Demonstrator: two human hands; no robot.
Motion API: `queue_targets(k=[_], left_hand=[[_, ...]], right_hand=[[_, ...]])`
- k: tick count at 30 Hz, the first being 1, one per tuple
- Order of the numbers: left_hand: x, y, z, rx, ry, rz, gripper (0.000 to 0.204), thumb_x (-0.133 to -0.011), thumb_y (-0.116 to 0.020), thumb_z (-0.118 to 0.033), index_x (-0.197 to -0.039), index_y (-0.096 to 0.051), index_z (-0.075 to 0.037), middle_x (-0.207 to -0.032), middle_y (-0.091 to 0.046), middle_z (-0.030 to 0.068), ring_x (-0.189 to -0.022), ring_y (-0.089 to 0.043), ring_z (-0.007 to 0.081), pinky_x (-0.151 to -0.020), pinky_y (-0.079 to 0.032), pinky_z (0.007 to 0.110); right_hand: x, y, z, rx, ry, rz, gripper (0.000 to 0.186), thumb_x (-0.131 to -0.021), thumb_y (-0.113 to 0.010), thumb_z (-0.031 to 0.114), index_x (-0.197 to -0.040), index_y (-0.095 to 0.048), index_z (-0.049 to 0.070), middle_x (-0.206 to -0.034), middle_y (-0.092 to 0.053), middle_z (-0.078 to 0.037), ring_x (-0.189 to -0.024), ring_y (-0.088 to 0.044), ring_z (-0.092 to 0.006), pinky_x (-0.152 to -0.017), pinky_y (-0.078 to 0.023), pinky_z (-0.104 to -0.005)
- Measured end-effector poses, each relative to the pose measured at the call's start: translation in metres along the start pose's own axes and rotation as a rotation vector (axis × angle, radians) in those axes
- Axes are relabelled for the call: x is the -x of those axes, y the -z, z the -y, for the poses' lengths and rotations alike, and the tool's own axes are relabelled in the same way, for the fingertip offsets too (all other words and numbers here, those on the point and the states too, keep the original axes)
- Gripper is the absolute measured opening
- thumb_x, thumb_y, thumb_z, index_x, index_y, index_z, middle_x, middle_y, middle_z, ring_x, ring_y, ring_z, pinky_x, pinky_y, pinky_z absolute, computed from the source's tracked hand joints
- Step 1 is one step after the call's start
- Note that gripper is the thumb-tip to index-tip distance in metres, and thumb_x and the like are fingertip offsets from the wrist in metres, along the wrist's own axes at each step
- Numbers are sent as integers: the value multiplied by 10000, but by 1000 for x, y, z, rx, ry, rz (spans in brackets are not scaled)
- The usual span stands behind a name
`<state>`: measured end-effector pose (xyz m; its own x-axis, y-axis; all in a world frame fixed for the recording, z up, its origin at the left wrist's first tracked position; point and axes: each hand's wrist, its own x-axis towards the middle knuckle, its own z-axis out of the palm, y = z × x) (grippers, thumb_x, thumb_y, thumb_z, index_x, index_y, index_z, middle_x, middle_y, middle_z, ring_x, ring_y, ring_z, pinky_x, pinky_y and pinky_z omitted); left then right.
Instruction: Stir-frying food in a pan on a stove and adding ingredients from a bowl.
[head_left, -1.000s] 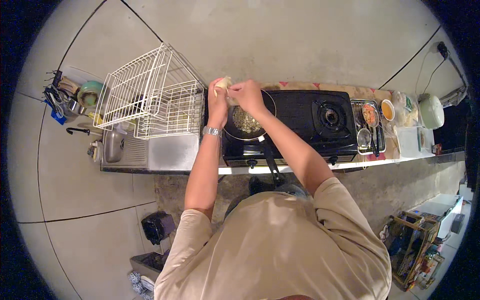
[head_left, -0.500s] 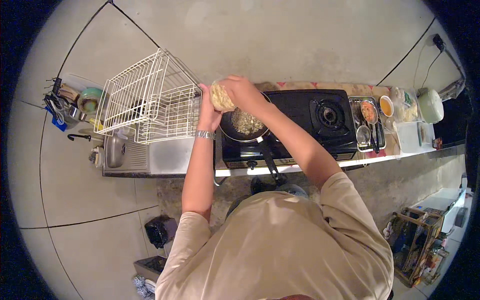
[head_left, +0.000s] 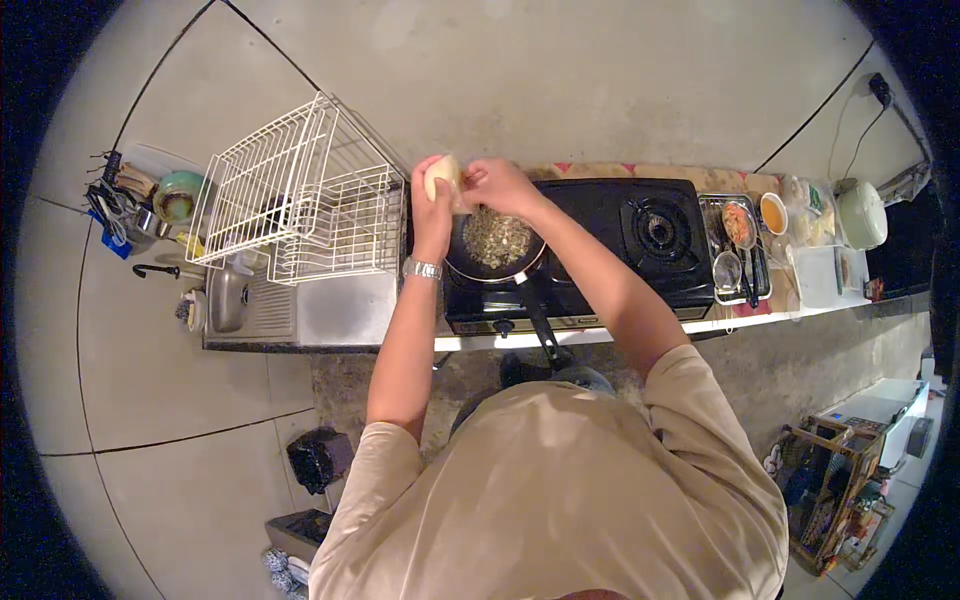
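Observation:
My left hand (head_left: 432,215) is closed around a clear plastic bag of pale yellow food (head_left: 441,178), held above the far left rim of a dark frying pan (head_left: 462,262). The fingers of my right hand (head_left: 497,187) are pinched together at the bag's right side. What exactly is in the bag is too small to tell. Small chopped, pale brown pieces (head_left: 497,240) are spread in the pan. The pan sits on the left burner of a black gas stove (head_left: 590,230), and its black handle (head_left: 538,318) points toward me.
A white wire dish rack (head_left: 335,220) stands left of the stove, beside a steel sink (head_left: 232,300). To the right, a tray (head_left: 765,280) holds a strainer of orange food (head_left: 738,225) and utensils. Past it are an orange bowl (head_left: 773,212) and a pale green pot (head_left: 862,213).
The bag has turned in my left hand and shows a smoother pale side. My right hand has shifted right, from over the bag to its side. The pan has not moved.

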<state>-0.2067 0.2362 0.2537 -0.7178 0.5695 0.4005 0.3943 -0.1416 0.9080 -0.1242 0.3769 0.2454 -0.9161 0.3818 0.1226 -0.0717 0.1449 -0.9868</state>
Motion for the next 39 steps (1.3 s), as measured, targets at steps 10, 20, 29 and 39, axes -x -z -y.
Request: queue_targets(k=[10, 20, 29, 39], left_hand=[[-6, -3, -3, 249, 284, 97, 568, -1056, -478, -541, -1369, -479, -68, -1288, -571, 93, -1178, -571, 202, -1011, -490, 366], [-7, 3, 13, 422, 461, 127, 680, -1007, -448, -646, -1390, -466, -85, -1292, -566, 74, -1188, -574, 192, -990, -514, 373], [-12, 13, 23, 512, 545, 127, 732, -993, -309, -728, -1355, -508, -124, -1163, -628, 8, -1086, -622, 156, -899, -547, 358], [-22, 14, 19, 322, 477, 86, 615, -1040, -366, -645, -1318, -478, -109, -1157, -593, 55, -1078, -619, 187, -894, -560, 402]], right_hand=[[-1, 14, 11, 270, 108, 131, 456, -674, -852, 240, -970, -658, -49, -946, -721, -212, -867, -698, -302, -800, -539, -394], [11, -1, 19, 595, 237, 131, 322, -755, -786, 205, -890, -689, -71, -899, -707, -270, -848, -701, -423, -776, -556, -462], [10, -9, 17, 716, 409, 164, 262, -783, -767, 163, -868, -696, -75, -884, -684, -287, -859, -701, -426, -784, -557, -474], [5, 12, -6, 225, 61, 66, 207, -888, -681, 93, -1051, -724, -27, -966, -749, -199, -880, -731, -320, -800, -558, -390]])
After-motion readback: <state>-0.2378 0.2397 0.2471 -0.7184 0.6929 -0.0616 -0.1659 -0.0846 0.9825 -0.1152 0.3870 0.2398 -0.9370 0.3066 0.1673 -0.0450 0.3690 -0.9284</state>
